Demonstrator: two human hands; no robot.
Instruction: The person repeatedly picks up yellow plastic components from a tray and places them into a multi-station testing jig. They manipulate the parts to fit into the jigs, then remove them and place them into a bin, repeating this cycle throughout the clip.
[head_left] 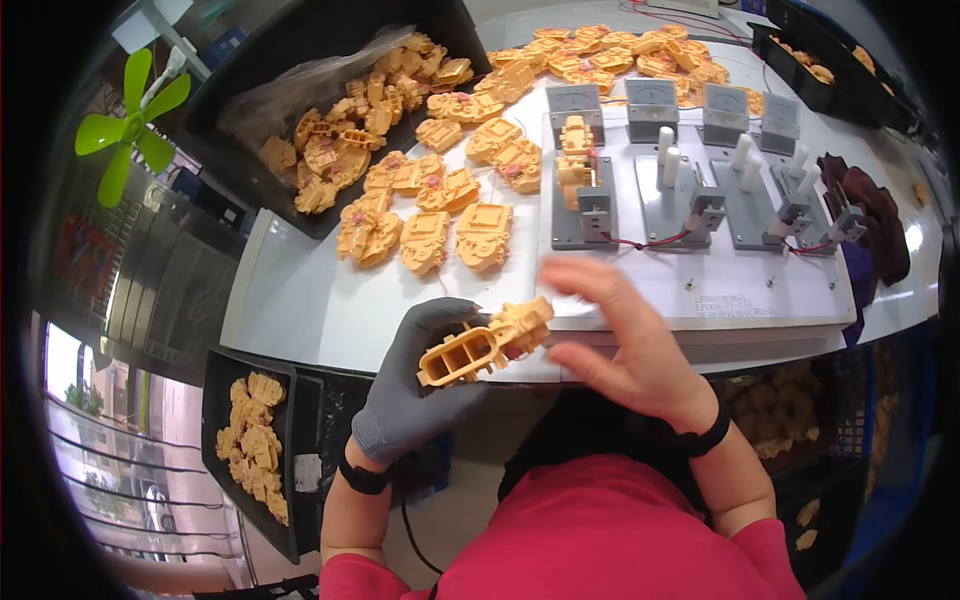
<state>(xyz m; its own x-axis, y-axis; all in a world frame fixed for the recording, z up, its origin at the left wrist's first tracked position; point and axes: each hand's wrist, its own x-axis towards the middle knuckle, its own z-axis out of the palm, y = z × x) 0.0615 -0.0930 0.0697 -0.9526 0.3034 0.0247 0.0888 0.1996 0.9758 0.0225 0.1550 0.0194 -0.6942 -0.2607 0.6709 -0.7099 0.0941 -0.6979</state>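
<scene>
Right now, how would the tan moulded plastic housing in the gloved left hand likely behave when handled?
The tan moulded plastic housing probably stays stiff: it keeps its boxy shape while the gloved left hand holds one end. Its open hollow cells suggest it is light for its size. Its flat, angular sides make rolling unlikely; the glove likely limits slipping.

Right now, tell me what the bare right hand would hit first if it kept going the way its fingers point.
The right hand points up-left, so it would probably first meet the tan plastic part held in the gloved left hand. Depth is unclear, so it might pass just above.
</scene>
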